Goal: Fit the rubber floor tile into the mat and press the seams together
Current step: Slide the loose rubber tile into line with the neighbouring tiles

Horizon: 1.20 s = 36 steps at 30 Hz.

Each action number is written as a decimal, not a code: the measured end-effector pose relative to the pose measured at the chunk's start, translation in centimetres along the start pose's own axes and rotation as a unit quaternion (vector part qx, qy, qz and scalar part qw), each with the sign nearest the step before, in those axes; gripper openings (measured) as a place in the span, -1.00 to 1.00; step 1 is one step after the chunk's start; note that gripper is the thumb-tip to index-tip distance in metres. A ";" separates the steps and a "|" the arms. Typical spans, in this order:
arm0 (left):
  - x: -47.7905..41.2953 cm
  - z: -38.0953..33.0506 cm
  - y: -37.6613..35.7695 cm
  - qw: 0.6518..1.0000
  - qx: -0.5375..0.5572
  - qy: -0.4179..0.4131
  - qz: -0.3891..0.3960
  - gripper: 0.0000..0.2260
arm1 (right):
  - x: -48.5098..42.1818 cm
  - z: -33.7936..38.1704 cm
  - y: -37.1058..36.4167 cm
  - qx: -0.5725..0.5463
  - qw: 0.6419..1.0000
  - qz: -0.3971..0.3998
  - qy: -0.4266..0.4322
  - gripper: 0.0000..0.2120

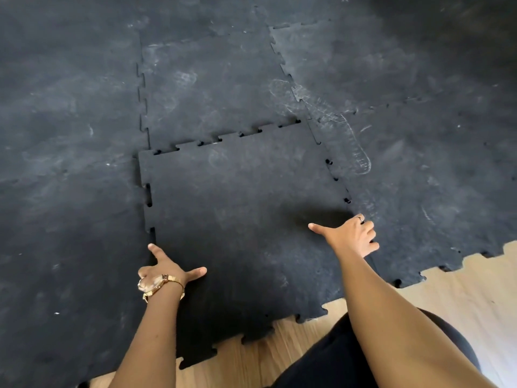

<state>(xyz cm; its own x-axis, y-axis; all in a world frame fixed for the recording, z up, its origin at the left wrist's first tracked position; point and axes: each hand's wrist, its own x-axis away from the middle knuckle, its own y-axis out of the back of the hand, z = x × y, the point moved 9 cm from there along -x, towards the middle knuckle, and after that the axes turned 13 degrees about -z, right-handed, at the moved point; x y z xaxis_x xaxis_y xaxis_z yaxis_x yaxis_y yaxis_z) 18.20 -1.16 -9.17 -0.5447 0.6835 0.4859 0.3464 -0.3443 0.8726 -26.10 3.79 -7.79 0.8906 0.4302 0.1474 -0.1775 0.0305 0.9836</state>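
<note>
A black rubber floor tile [240, 197] with jigsaw edges lies in a gap of the black mat [70, 135]. Its far edge and left edge sit slightly raised above the neighbouring tiles, with small open holes along the seams. My left hand [165, 268] rests on the tile's near left edge, index finger pointing along the left seam and thumb spread onto the tile. My right hand [354, 236] is at the tile's right seam, thumb stretched onto the tile and the other fingers curled at the edge; whether they grip it I cannot tell.
Dusty footprints [352, 147] mark the mat to the right of the tile. Light wooden floor [458, 287] shows beyond the mat's toothed near edge. My dark-clothed knee [344, 357] is at the bottom, next to the tile's near edge.
</note>
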 end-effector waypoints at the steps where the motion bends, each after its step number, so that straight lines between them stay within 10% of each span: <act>1: 0.1 -0.1 0.0 1.000 0.002 0.011 -0.003 0.24 | -0.1 -0.1 0.3 0.010 1.000 -0.003 0.003 0.22; 16: 0.6 -0.8 -0.1 0.995 -0.092 -0.028 0.002 0.18 | -0.1 -1.1 0.3 0.035 0.999 -0.003 0.008 0.15; 23: 6.9 -15.5 -2.0 0.961 -0.135 -0.240 -0.012 -0.09 | 1.1 -0.5 -1.0 -0.003 1.000 0.009 0.006 0.13; 28: 7.0 -25.2 -2.7 0.875 -0.026 -0.468 -0.122 -0.33 | 1.0 -0.5 -2.1 0.009 0.999 0.032 0.015 0.09; 36: 4.5 -30.0 -7.1 0.882 -0.033 -0.443 -0.157 -0.28 | 2.3 -0.6 -2.4 0.050 0.995 -0.026 0.086 -0.02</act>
<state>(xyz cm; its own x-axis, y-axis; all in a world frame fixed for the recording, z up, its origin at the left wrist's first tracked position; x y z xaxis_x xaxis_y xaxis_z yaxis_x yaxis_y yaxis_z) -9.60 -14.93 -11.72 0.2152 0.9764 0.0171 0.2230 -0.0662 0.9726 -23.86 5.29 -9.83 0.8116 0.5779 0.0855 -0.0835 -0.0300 0.9961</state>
